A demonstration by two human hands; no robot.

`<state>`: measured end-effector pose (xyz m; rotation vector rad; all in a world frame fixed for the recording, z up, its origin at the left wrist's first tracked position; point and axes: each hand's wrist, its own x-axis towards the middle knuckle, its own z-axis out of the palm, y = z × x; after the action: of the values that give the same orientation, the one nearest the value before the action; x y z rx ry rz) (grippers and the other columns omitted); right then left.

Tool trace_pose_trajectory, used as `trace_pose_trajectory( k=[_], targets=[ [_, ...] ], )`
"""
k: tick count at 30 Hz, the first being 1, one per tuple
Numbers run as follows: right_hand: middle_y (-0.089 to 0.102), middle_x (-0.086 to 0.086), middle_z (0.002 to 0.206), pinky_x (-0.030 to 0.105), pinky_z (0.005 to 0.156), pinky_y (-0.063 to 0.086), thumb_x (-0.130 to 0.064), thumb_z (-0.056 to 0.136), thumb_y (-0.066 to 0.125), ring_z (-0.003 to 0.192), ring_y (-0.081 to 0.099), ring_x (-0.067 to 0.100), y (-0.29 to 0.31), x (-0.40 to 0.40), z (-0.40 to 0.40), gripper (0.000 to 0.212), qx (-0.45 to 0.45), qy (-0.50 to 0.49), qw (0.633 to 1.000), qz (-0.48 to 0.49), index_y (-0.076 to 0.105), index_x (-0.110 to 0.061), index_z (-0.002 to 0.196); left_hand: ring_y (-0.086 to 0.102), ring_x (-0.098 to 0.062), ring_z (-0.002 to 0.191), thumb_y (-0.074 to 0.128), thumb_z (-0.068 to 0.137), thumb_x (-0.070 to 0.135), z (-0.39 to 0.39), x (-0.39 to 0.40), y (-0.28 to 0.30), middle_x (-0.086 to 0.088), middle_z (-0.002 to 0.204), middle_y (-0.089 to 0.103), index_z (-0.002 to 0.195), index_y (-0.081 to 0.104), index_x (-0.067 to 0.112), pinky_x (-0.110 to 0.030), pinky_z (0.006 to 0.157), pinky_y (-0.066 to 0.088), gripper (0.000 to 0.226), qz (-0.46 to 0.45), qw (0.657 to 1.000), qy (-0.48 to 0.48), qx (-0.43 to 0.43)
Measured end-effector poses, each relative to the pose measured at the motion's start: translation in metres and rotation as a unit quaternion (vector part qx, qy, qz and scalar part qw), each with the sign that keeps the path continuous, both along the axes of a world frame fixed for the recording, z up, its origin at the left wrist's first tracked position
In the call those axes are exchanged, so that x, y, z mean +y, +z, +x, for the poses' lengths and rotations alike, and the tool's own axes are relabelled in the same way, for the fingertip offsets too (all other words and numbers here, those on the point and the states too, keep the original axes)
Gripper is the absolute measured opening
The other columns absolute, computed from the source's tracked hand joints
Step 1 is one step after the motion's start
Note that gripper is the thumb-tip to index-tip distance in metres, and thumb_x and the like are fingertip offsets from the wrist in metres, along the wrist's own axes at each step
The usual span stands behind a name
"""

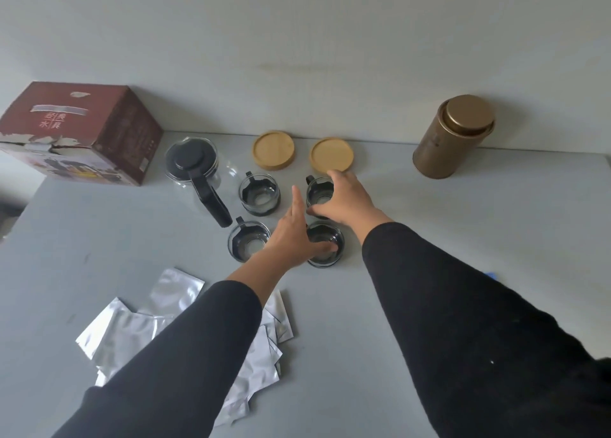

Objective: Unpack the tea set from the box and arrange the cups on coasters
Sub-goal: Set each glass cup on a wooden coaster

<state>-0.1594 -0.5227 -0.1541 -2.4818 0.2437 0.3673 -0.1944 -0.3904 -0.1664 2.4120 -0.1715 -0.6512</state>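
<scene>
Several glass cups with black holders stand on the grey table (446, 212): far-left cup (260, 194), near-left cup (248, 241), far-right cup (318, 193), near-right cup (325, 249). Two round wooden coasters (273, 149) (331, 154) lie bare behind them by the wall. My left hand (292, 236) is stretched flat between the cups, its thumb resting on the near-right cup's rim. My right hand (345, 201) arches with spread fingers over the far-right cup and hides part of it. The brown tea-set box (76, 130) sits far left.
A glass teapot (193, 161) with black lid and handle stands left of the cups. A gold tin canister (453, 136) is at the far right by the wall. Several silver foil pouches (132, 325) lie scattered near me on the left. The table's left edge runs below the box.
</scene>
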Motion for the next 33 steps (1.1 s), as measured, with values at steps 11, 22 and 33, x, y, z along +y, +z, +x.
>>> trace_pose_trajectory(
  k=[11,22,33],
  targets=[
    [0.039,0.012,0.137,0.034,0.099,0.040,-0.036,0.072,0.075,0.126,0.044,0.030,-0.005,0.000,-0.004,0.085,-0.023,-0.041,0.999,-0.026,0.032,-0.013,0.141,0.032,-0.023,0.140,0.084,0.060,0.051,-0.008,0.005,-0.003,-0.006,0.155,0.027,0.148,-0.022,0.020,-0.032,0.111,0.030,0.142,-0.032,0.999,0.002,0.044],
    [0.040,0.014,0.130,0.033,0.093,0.042,-0.031,0.072,0.073,0.120,0.046,0.033,0.008,-0.047,-0.042,0.077,0.014,-0.120,0.990,-0.072,0.034,-0.012,0.137,0.020,-0.022,0.145,0.089,0.057,0.042,-0.039,0.006,-0.004,-0.008,0.157,0.017,0.146,-0.028,0.024,-0.032,0.113,0.022,0.148,-0.055,0.998,0.028,0.023],
    [0.039,0.013,0.130,0.036,0.095,0.044,-0.034,0.070,0.074,0.121,0.045,0.033,0.002,-0.049,-0.051,0.080,0.043,-0.139,0.987,-0.064,0.033,-0.013,0.135,0.022,-0.021,0.143,0.090,0.060,0.017,-0.056,0.005,-0.018,-0.008,0.156,0.019,0.147,-0.028,0.018,-0.027,0.111,0.024,0.146,-0.023,0.997,0.068,-0.007]
  ],
)
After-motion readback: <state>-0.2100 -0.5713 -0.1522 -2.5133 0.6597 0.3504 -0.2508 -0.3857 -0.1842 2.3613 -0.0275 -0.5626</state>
